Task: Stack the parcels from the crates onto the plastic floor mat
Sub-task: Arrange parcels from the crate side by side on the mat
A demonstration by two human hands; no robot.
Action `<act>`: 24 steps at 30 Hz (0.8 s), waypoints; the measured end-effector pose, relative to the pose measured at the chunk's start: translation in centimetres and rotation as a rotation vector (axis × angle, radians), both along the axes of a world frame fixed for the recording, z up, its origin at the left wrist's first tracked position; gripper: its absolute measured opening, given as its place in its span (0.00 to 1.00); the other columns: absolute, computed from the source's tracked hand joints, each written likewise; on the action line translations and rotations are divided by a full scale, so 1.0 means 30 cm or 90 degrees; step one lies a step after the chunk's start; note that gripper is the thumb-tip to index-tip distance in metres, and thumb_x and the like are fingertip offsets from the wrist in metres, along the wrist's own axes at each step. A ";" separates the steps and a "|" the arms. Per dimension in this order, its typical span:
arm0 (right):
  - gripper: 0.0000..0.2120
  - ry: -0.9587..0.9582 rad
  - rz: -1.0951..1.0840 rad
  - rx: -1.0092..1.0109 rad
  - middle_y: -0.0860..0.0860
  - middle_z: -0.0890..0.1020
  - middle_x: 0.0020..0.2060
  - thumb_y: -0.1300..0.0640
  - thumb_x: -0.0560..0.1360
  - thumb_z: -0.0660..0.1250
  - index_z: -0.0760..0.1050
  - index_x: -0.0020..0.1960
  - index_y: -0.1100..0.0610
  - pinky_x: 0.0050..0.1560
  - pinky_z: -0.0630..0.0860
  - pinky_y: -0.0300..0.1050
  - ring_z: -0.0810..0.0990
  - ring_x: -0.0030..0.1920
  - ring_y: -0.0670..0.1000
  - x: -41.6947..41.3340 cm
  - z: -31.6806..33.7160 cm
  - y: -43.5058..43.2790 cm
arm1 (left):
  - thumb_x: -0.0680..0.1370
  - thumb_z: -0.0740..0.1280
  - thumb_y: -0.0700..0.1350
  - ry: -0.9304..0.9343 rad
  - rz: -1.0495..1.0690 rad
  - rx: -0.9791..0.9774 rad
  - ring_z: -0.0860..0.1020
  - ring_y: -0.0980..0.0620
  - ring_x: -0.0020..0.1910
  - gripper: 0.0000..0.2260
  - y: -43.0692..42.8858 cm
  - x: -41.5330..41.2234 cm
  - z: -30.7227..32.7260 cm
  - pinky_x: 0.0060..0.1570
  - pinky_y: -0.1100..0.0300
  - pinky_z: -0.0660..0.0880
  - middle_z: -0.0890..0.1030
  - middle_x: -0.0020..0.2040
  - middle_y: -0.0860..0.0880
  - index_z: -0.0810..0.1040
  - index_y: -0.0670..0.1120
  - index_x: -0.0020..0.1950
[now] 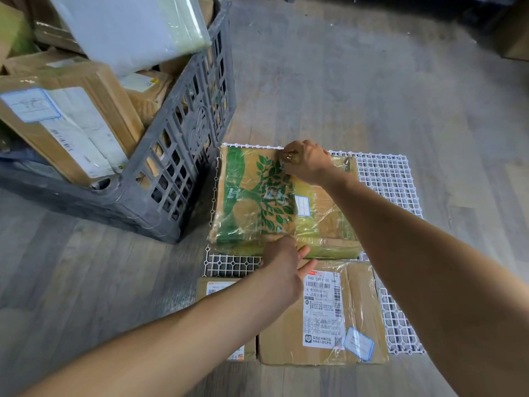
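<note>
A flat green-and-tan parcel (257, 202) wrapped in clear film lies on the far left part of the white plastic floor mat (386, 179). My right hand (305, 161) grips its far edge, fingers curled over it. At the near edge my left hand (282, 265) touches the parcel with loosely straight fingers. A brown box with a white shipping label (329, 310) sits on the mat just in front of it. Under my left forearm lies a smaller brown parcel (214, 287), partly hidden.
A grey plastic crate (183, 156) stands on the wooden floor to the left of the mat, heaped with brown parcels (65, 124) and a white-wrapped one (128, 27). The right side of the mat shows bare grid. A dark object sits at the far right corner.
</note>
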State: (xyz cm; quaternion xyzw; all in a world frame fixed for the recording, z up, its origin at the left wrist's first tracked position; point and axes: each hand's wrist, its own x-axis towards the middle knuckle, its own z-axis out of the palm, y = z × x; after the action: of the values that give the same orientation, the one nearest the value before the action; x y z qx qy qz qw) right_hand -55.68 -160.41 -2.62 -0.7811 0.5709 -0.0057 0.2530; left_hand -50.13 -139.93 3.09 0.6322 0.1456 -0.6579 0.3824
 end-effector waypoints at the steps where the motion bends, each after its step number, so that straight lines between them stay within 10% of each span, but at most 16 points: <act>1: 0.23 -0.007 -0.007 0.008 0.53 0.76 0.61 0.40 0.73 0.65 0.72 0.66 0.45 0.63 0.72 0.59 0.75 0.62 0.58 -0.006 0.001 0.000 | 0.84 0.59 0.39 -0.001 -0.004 0.003 0.80 0.50 0.38 0.13 -0.005 -0.007 0.004 0.57 0.48 0.80 0.79 0.45 0.47 0.73 0.44 0.68; 16: 0.25 0.005 -0.007 -0.020 0.57 0.74 0.61 0.50 0.74 0.70 0.70 0.70 0.50 0.55 0.79 0.54 0.76 0.59 0.60 -0.106 -0.031 -0.021 | 0.83 0.58 0.39 0.059 -0.049 -0.021 0.82 0.53 0.25 0.06 -0.007 -0.070 -0.004 0.62 0.45 0.77 0.79 0.44 0.48 0.73 0.45 0.53; 24: 0.25 0.005 0.002 -0.036 0.58 0.75 0.61 0.51 0.74 0.71 0.71 0.70 0.52 0.50 0.77 0.47 0.76 0.58 0.59 -0.153 -0.041 -0.038 | 0.83 0.57 0.39 0.103 -0.082 -0.043 0.81 0.52 0.37 0.06 0.000 -0.089 -0.035 0.61 0.47 0.78 0.78 0.45 0.50 0.72 0.44 0.58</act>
State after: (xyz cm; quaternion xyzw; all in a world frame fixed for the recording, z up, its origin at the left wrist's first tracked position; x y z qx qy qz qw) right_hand -60.29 -161.54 -3.85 -0.7887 0.5705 -0.0185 0.2285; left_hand -52.80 -139.93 2.04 0.5718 0.1129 -0.7345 0.3476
